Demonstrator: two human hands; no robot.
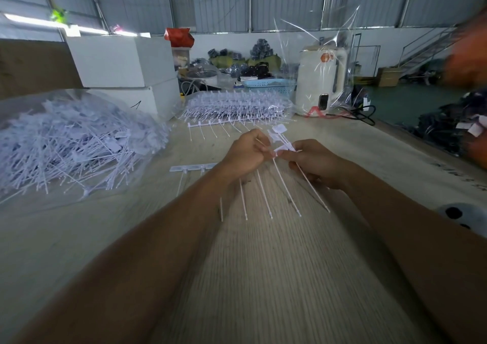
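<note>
Warehouse hall, corrugated grey metal walls [290, 1]
A bright window strip [39, 19] glows upper left; a green floor [408, 101] and grey metal staircase [427, 51] lie right of the pale wood-grain tabletop [263, 264].

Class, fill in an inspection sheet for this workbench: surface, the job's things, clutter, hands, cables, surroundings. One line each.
Surface: pale wood-grain table.
Job's things: white tie strip, tails pointing toward the person.
Clutter: bagged heap of loose ties; stacked strips; spare strips lying flat.
Hands: left hand and right hand both pinch the tie strip.
Cables: black cable beside the white appliance.
Surroundings: white boxes, blue basket, stairs.
</note>
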